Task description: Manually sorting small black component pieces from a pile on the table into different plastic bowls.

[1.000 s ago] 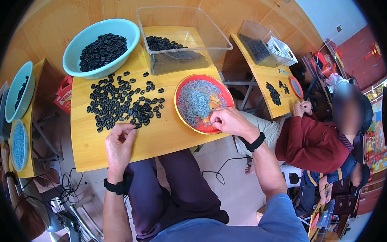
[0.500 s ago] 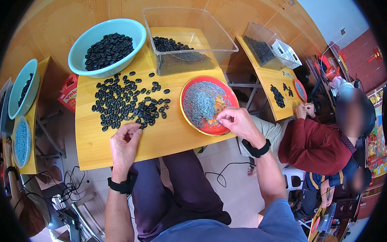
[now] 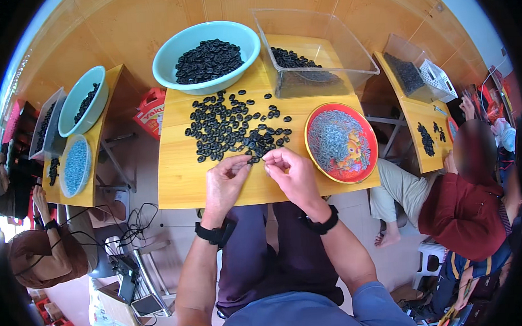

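My left hand [image 3: 226, 184] pinches a small black oval piece [image 3: 253, 160] between thumb and fingers at the near side of a loose spread of similar black pieces [image 3: 222, 127]. Close on its right, my right hand [image 3: 293, 176] is also pinched; whatever is between its fingertips is too small to make out. The fingertips of both hands are only a little apart, just above the yellow table [image 3: 181, 183]. To the right of my right hand lies a round red tray [image 3: 370, 137] with a heap of thin grey pin-like pieces [image 3: 334, 140].
Behind the spread stand a mint-green basin [image 3: 165, 61] of black pieces and a clear plastic bin [image 3: 313, 83] with more. Co-workers sit at side tables left [image 3: 107, 119] and right [image 3: 388, 98]. Cables [image 3: 139, 224] trail on the floor at left.
My right hand has moved left from the red tray to beside my left hand. The view has swung, so the table appears farther right. My left hand stays by the black pieces.
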A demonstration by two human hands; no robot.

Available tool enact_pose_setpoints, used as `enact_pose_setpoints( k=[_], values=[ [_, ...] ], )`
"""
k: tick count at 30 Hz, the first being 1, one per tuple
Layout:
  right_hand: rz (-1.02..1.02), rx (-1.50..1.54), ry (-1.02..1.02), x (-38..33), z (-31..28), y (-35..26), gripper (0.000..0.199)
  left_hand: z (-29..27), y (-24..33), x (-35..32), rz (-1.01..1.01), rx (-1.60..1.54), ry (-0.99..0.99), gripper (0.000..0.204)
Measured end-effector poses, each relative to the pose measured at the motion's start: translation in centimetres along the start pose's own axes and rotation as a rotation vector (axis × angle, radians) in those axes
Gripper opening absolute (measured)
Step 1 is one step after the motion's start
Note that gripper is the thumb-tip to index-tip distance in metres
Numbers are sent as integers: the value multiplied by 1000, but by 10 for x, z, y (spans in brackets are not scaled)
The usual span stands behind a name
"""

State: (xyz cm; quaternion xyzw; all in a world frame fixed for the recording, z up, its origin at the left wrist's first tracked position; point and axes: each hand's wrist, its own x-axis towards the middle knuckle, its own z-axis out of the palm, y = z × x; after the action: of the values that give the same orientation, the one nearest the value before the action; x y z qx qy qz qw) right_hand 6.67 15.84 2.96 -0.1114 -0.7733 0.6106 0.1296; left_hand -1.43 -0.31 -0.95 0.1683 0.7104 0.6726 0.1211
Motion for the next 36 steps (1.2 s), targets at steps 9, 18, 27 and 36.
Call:
enact_pose_setpoints(
  k=[9,18,27,36],
  values=[
    [12,98,58,9,18,30,16,-1,5,0,-9,171,-45,17],
    [-25,50,67,9,18,32,14,1,10,-1,33,215,-55,15],
    [-29,138,53,9,18,34,9,-1,4,-1,27,218,-69,15],
    [-8,194,11,6,15,33,10,1,5,-3,-15,169,-48,15]
  ],
)
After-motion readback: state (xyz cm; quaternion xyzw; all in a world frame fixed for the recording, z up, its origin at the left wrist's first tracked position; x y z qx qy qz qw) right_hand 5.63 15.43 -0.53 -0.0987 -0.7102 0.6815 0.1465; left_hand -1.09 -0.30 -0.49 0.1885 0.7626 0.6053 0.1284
